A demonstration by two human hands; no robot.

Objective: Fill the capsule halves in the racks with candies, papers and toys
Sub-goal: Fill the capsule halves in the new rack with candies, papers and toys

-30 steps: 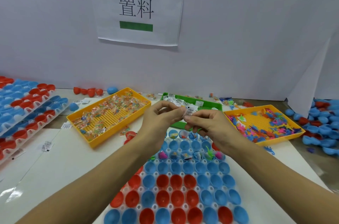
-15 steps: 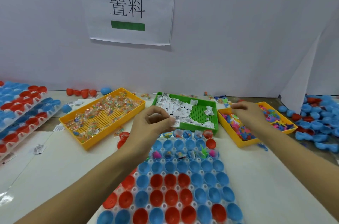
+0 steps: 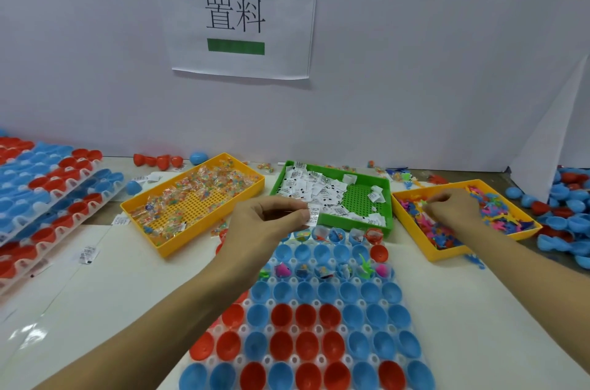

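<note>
A white table point(image 3: 95, 294) against a pale wall carries the rack point(image 3: 319, 325) of capsule halves. The left hand point(image 3: 265, 223), fingers curled, pinches a paper slip point(image 3: 313, 214) above the rack's far rows. The right hand point(image 3: 453, 207) reaches into the toy tray point(image 3: 412, 249), fingertips pinching a toy.

I am at a packing station in a small workshop. A printed sign point(image 3: 236, 12) with Chinese characters is taped to the plain white partition point(image 3: 415, 54). Sorting trays point(image 3: 191, 207) and racks of capsule halves point(image 3: 319, 325) cover my table point(image 3: 95, 294).
</note>
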